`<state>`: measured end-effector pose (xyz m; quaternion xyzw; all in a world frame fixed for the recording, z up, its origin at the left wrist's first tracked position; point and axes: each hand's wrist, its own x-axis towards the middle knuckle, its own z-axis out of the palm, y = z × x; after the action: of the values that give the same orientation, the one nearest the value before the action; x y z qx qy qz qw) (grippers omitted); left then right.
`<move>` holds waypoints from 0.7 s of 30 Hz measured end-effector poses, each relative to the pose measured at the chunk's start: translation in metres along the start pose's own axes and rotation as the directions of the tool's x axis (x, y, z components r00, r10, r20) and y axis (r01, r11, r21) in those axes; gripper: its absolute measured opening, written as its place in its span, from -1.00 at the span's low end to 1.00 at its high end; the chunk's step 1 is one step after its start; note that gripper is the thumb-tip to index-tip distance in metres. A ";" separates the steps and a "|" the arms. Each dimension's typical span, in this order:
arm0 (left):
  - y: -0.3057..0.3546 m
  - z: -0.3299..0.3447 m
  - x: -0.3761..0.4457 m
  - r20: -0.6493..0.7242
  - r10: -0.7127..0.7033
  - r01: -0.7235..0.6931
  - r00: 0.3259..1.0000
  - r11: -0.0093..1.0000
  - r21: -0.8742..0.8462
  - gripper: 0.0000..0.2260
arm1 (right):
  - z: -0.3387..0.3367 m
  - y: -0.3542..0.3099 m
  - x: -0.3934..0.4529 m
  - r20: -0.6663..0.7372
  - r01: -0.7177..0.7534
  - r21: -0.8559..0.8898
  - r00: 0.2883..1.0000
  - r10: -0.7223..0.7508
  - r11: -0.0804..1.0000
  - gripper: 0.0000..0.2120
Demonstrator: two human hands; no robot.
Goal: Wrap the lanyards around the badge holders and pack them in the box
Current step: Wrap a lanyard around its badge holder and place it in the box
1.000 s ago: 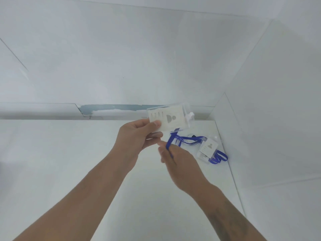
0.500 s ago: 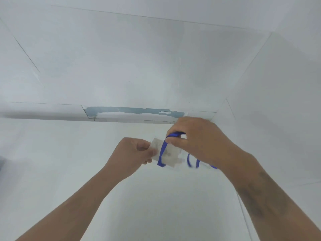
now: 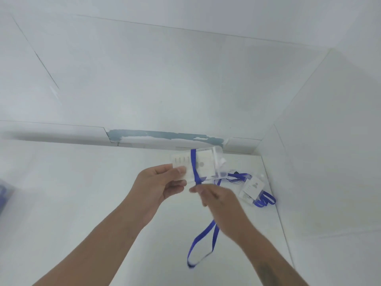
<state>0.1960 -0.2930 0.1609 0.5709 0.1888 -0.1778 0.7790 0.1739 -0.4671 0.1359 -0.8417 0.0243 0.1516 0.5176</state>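
My left hand (image 3: 159, 183) pinches the left end of a clear badge holder (image 3: 204, 165) with a white card inside, held up in the air above the white surface. A blue lanyard (image 3: 193, 168) crosses the holder's front once. My right hand (image 3: 218, 200), blurred, pinches the lanyard just below the holder. The rest of the lanyard hangs down under that hand as a long loop (image 3: 201, 244). A second badge holder (image 3: 252, 187) lies on the white surface at the right, with its own blue lanyard (image 3: 266, 200) bunched around it.
White walls (image 3: 329, 141) close in at the back and right, meeting in a corner beside the second badge holder. A strip of blue-grey patch (image 3: 165, 135) runs along the base of the back wall. A blurred blue object (image 3: 3, 193) shows at the far left edge.
My right hand has come down from above the holder to just below it, drawing the lanyard across the front. The holder has been raised, and the loose loop now hangs free.
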 end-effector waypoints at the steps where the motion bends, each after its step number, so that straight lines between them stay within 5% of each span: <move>1: -0.001 -0.001 0.003 -0.063 0.014 -0.011 0.998 0.999 0.049 -0.94 | 0.006 0.000 -0.008 0.032 0.065 -0.096 0.998 -0.063 0.993 -0.76; 5: -0.005 -0.005 0.008 -0.225 0.131 -0.059 0.965 0.951 0.303 -0.90 | 0.007 -0.016 -0.022 0.163 0.275 -0.626 0.961 -0.222 0.730 -0.68; 10: -0.006 -0.017 -0.002 -0.092 0.163 -0.071 0.982 0.782 0.620 -0.83 | -0.034 -0.054 -0.012 0.231 0.363 -0.736 0.928 -0.293 0.571 -0.73; 16: 0.005 -0.023 -0.019 0.122 -0.007 -0.066 0.993 0.809 0.584 -0.87 | -0.067 -0.071 0.013 0.161 0.237 -0.227 0.966 -0.204 0.945 -0.97; 21: 0.009 -0.020 -0.028 0.187 -0.034 -0.021 0.982 0.958 0.285 -0.92 | -0.053 -0.049 0.021 0.052 0.049 0.203 0.997 -0.061 0.978 -0.93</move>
<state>0.1747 -0.2693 0.1764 0.6572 0.0877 -0.2595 0.7022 0.2159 -0.4883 0.1942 -0.7806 0.0011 0.1586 0.6046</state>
